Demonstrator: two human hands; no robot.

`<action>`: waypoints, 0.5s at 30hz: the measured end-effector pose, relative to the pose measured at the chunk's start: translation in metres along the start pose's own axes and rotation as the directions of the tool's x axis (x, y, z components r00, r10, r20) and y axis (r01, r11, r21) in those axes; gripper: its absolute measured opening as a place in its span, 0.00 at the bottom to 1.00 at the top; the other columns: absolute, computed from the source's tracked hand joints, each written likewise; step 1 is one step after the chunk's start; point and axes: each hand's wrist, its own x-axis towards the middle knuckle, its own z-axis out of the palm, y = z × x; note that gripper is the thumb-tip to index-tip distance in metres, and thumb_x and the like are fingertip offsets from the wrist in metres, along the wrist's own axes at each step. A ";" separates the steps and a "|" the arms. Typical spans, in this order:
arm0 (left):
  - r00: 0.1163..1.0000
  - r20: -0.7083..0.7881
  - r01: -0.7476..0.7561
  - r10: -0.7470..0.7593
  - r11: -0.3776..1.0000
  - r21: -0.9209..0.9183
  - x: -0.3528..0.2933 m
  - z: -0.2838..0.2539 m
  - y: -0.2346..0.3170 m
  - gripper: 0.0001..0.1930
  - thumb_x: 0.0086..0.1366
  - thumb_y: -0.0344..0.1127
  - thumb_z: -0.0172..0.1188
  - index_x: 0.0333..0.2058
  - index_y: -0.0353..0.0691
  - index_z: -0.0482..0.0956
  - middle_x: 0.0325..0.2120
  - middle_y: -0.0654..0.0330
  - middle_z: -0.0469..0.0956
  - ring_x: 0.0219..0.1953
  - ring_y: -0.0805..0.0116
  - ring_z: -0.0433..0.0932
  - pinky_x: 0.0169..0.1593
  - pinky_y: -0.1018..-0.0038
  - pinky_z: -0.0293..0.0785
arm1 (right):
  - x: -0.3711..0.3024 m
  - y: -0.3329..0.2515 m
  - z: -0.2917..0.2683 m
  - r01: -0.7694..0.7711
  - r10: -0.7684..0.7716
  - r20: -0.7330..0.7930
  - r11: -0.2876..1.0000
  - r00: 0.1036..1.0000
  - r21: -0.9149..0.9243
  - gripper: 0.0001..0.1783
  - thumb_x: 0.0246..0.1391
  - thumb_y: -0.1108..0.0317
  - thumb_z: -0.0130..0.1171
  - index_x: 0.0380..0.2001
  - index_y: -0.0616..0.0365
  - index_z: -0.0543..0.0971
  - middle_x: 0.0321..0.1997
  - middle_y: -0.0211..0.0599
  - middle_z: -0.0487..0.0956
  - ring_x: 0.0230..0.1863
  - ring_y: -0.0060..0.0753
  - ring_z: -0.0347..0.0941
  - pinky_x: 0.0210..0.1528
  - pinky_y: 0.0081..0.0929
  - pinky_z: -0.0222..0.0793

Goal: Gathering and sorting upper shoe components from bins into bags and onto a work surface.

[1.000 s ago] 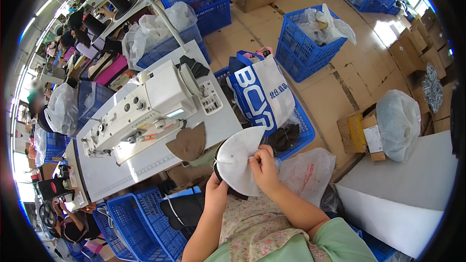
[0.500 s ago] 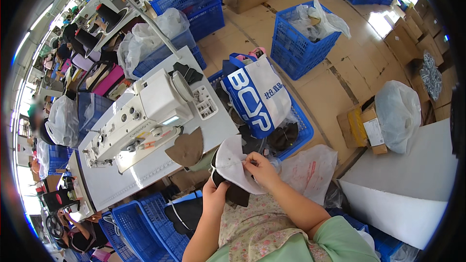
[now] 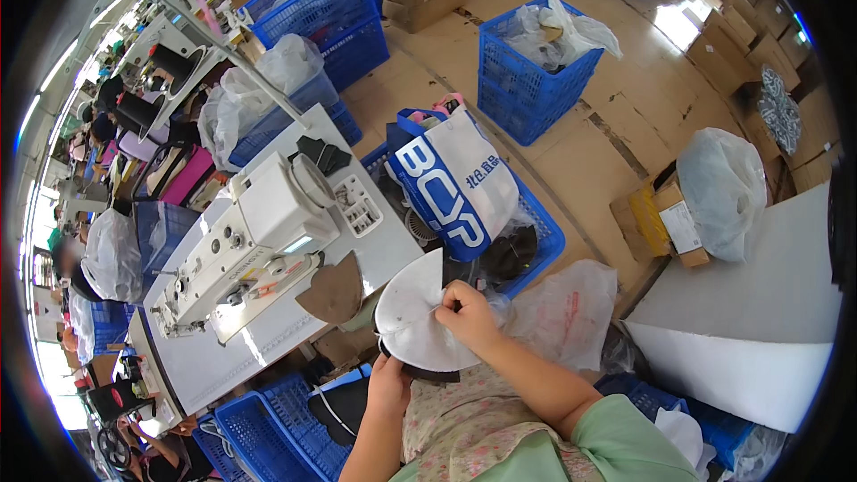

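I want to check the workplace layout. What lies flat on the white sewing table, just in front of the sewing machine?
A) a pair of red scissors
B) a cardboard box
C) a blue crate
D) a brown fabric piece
D: a brown fabric piece lies flat on the white sewing table, just in front of the sewing machine.

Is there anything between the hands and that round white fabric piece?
Nothing visible. The right hand pinches the white fabric piece near its middle, and the left hand grips its lower edge from beneath. The brown fabric piece lies apart on the sewing table.
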 end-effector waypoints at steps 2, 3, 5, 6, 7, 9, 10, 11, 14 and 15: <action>0.998 0.028 0.050 -0.048 0.997 -0.060 -0.001 -0.007 0.004 0.14 0.57 0.28 0.48 0.43 0.33 0.72 0.42 0.56 0.75 0.46 0.62 0.74 0.49 0.65 0.70 | 0.001 0.003 0.000 0.032 -0.034 -0.043 0.998 0.998 -0.052 0.08 0.39 0.77 0.58 0.19 0.61 0.67 0.22 0.31 0.69 0.26 0.22 0.64 0.28 0.22 0.59; 0.997 0.021 0.080 -0.079 0.995 -0.052 0.002 -0.014 0.003 0.17 0.52 0.26 0.46 0.42 0.32 0.72 0.40 0.55 0.76 0.44 0.61 0.74 0.49 0.63 0.70 | 0.002 0.007 -0.001 -0.063 0.059 -0.081 0.997 0.995 -0.051 0.08 0.40 0.76 0.58 0.19 0.61 0.68 0.21 0.30 0.69 0.24 0.22 0.63 0.27 0.22 0.59; 0.995 0.039 0.089 -0.088 0.996 -0.031 0.000 -0.016 0.004 0.16 0.53 0.26 0.46 0.41 0.30 0.72 0.39 0.54 0.76 0.41 0.61 0.75 0.47 0.65 0.70 | 0.005 0.017 -0.005 -0.158 0.152 -0.123 0.986 0.981 -0.046 0.08 0.41 0.75 0.58 0.18 0.61 0.68 0.19 0.30 0.69 0.23 0.22 0.63 0.26 0.22 0.59; 0.992 0.071 0.108 -0.106 0.994 -0.021 0.001 -0.017 0.004 0.16 0.52 0.26 0.46 0.41 0.30 0.72 0.38 0.54 0.76 0.41 0.61 0.75 0.47 0.66 0.70 | 0.009 0.023 -0.010 -0.192 0.188 -0.130 0.981 0.974 -0.014 0.07 0.42 0.74 0.57 0.18 0.61 0.69 0.18 0.29 0.69 0.22 0.22 0.63 0.26 0.22 0.60; 0.992 0.070 0.109 -0.107 0.994 -0.020 0.001 -0.018 0.004 0.16 0.52 0.26 0.46 0.41 0.30 0.72 0.38 0.54 0.76 0.41 0.61 0.75 0.47 0.66 0.70 | 0.011 0.026 -0.014 -0.225 0.225 -0.131 0.974 0.965 0.018 0.07 0.42 0.73 0.57 0.18 0.61 0.70 0.17 0.29 0.69 0.22 0.21 0.63 0.25 0.22 0.60; 0.981 0.087 0.165 -0.171 0.984 0.071 0.001 -0.021 0.004 0.15 0.52 0.26 0.47 0.40 0.29 0.72 0.37 0.54 0.76 0.41 0.61 0.76 0.47 0.67 0.71 | 0.014 0.031 -0.018 -0.284 0.288 -0.100 0.958 0.952 0.047 0.07 0.42 0.71 0.57 0.19 0.61 0.71 0.17 0.29 0.69 0.21 0.20 0.64 0.25 0.22 0.60; 0.981 0.087 0.166 -0.172 0.984 0.071 0.001 -0.020 0.006 0.15 0.52 0.26 0.47 0.40 0.29 0.72 0.37 0.54 0.76 0.41 0.61 0.76 0.47 0.67 0.71 | 0.016 0.033 -0.023 -0.341 0.346 -0.069 0.937 0.936 0.070 0.07 0.42 0.70 0.57 0.19 0.61 0.72 0.17 0.28 0.70 0.21 0.20 0.64 0.24 0.22 0.60; 0.983 0.085 0.150 -0.161 0.981 0.120 -0.001 -0.017 0.009 0.14 0.52 0.26 0.47 0.38 0.29 0.73 0.35 0.55 0.76 0.39 0.63 0.75 0.46 0.68 0.70 | 0.019 0.038 -0.028 -0.341 0.346 -0.068 0.937 0.936 0.070 0.07 0.42 0.70 0.57 0.19 0.61 0.72 0.17 0.28 0.70 0.21 0.20 0.64 0.24 0.22 0.60; 0.997 0.048 0.042 -0.064 0.928 0.370 -0.001 -0.013 0.013 0.12 0.53 0.27 0.49 0.36 0.29 0.74 0.32 0.56 0.76 0.36 0.67 0.74 0.42 0.72 0.69 | 0.025 0.039 -0.041 -0.410 0.422 -0.122 0.905 0.898 0.112 0.07 0.42 0.69 0.58 0.19 0.60 0.73 0.16 0.27 0.70 0.20 0.18 0.64 0.23 0.20 0.59; 0.999 0.037 -0.039 0.022 0.829 0.558 -0.001 -0.012 0.014 0.11 0.53 0.27 0.50 0.34 0.29 0.74 0.30 0.57 0.75 0.34 0.69 0.72 0.40 0.74 0.67 | 0.026 0.035 -0.045 -0.459 0.472 -0.073 0.876 0.878 0.148 0.07 0.42 0.69 0.58 0.18 0.59 0.73 0.16 0.26 0.69 0.20 0.18 0.64 0.23 0.19 0.59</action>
